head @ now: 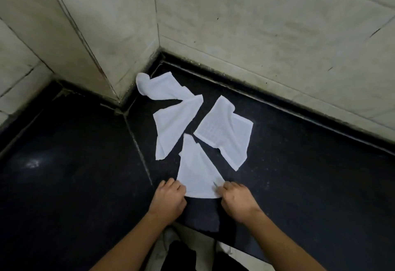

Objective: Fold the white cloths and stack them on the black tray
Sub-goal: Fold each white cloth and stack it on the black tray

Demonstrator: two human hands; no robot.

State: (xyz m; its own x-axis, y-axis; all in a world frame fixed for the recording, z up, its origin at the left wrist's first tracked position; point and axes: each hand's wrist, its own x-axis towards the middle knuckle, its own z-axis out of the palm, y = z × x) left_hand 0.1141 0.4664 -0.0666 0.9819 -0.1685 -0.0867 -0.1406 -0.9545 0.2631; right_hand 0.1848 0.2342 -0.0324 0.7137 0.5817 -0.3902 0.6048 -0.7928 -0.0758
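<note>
Three white cloths lie on a black surface. The nearest cloth (196, 172) is a narrow wedge pointing away from me. My left hand (170, 199) pinches its near left corner and my right hand (236, 201) pinches its near right corner. A long crumpled cloth (171, 114) stretches from the wall corner toward me on the left. A loosely folded cloth (226, 134) lies to the right of it. I cannot pick out a black tray against the dark surface.
Pale tiled walls (256, 25) meet in a corner right behind the cloths, with a jutting wall block (89, 35) at left. The black surface (64, 164) has a grout seam running toward me. Its near edge (203, 230) lies just under my wrists.
</note>
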